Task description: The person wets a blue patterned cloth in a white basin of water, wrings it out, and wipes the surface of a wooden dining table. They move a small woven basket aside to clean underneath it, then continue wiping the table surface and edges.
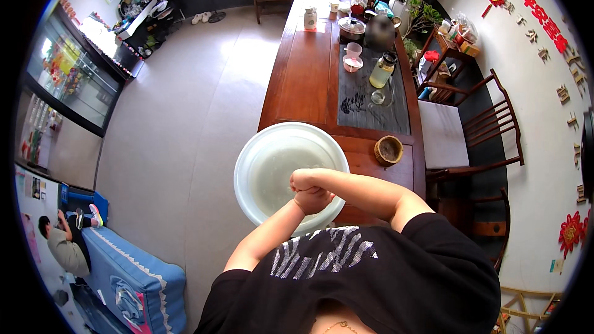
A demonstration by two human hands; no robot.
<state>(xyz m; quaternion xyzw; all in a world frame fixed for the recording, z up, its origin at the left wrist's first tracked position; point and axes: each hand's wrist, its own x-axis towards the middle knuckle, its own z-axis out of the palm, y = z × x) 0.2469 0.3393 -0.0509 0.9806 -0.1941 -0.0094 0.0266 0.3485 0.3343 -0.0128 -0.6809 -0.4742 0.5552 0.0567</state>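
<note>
Your black printed shirt (371,272) fills the lower frame; above it, your right hand (303,180) lies crossed over your left hand (312,201), both fisted over the near rim of a white basin (260,148). What they clench, if anything, you cannot tell. Basin: shallow cloudy water, set on the near end of a long wooden table (303,80), partly overhanging. Small woven basket (388,149) beside it. Risk: pressing that rim could tip the basin and spill.

Translucent white round plastic basin (260,148); reddish-brown wooden table (303,74); dark grey mat (359,96) with floral print; tan woven bamboo cup (388,149).
</note>
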